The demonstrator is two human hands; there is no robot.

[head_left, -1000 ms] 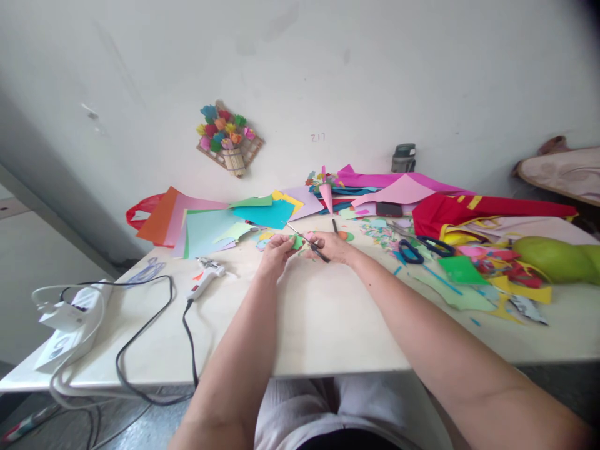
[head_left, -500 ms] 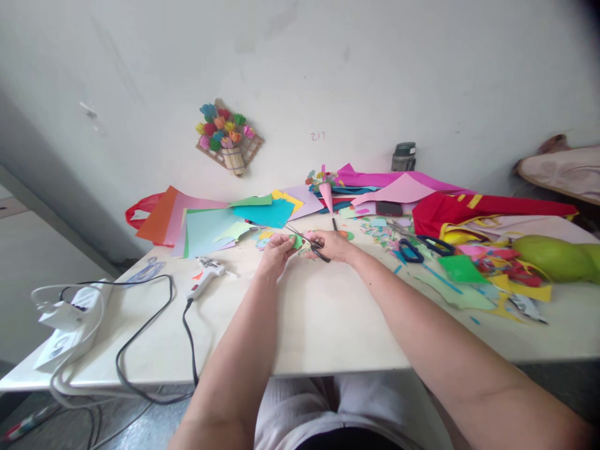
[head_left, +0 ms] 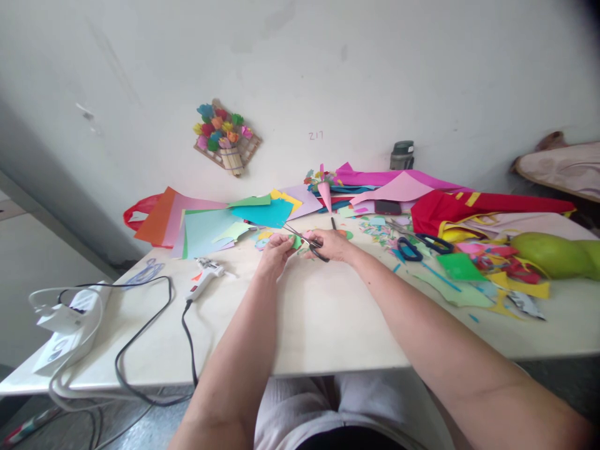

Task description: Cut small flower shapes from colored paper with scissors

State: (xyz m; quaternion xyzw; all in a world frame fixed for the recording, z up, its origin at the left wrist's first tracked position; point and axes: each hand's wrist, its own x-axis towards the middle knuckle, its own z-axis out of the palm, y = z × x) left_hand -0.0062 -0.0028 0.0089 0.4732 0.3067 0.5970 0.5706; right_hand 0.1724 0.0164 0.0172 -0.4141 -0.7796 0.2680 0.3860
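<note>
Over the middle of the table, my left hand (head_left: pixel 277 251) pinches a small piece of green paper (head_left: pixel 297 242). My right hand (head_left: pixel 330 245) is closed round the dark handles of a pair of scissors (head_left: pixel 320 254). Their thin blades point left, parted, and lie at the green piece; whether they touch it I cannot tell. Small coloured paper cutouts (head_left: pixel 264 237) lie just behind my left hand. A black pen (head_left: pixel 333 224) is on the table behind my right hand, next to round orange and green pieces (head_left: pixel 345 234).
A glue gun (head_left: pixel 205 279) with a black cord and a white power strip (head_left: pixel 75 331) lie left. Coloured paper sheets (head_left: pixel 206 228) line the back, beside a pink paper cone (head_left: pixel 324 195). Blue-handled scissors (head_left: pixel 409 249), paper scraps (head_left: pixel 469 269) and a red cloth (head_left: pixel 440 209) lie right.
The view has shifted very slightly. My hands, the green paper and the scissors stay in almost the same place.
</note>
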